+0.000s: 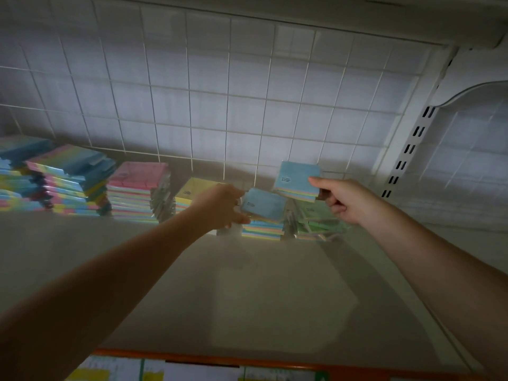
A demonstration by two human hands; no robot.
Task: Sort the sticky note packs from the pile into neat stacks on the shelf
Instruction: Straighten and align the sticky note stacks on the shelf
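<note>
Shelf (247, 284), white, wire-grid back. Far left: tall multicolour stacks (55, 182). Next: pink-topped stack (137, 188). Next: yellow-topped stack (189, 192), partly hidden by the left hand (220, 207). Left hand: grip pinches a blue-topped pack (262, 203), tilted over a low pastel stack (262, 229). Green-topped pile (316, 218), loose, just right of it. Right hand (341, 200): thumb-and-finger grip holds a second blue pack (298, 180), raised above the green pile.
</note>
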